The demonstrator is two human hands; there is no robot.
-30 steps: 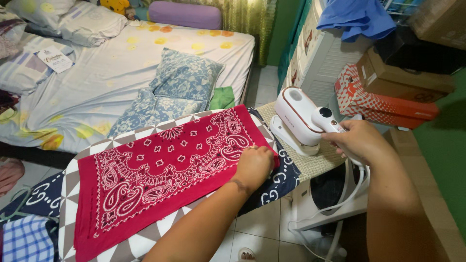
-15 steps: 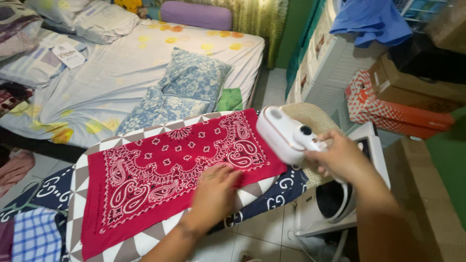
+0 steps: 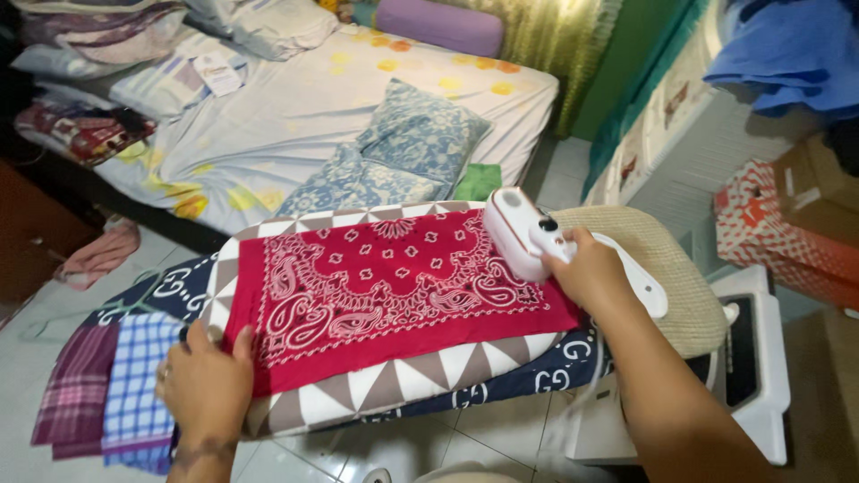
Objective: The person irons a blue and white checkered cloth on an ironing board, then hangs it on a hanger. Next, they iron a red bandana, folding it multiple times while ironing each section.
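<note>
Bright backlight glares through the curtain [image 3: 555, 36]; frame soft, edges slightly blurred.

Bandana [image 3: 385, 286] lies flat on the ironing board [image 3: 394, 380], left hand [image 3: 208, 385] at its left end, right hand [image 3: 591, 268] with the handheld iron [image 3: 523, 233] on its far right corner. Behind the board, the bed [image 3: 295, 116] carries two pillows [image 3: 403, 156].
</note>
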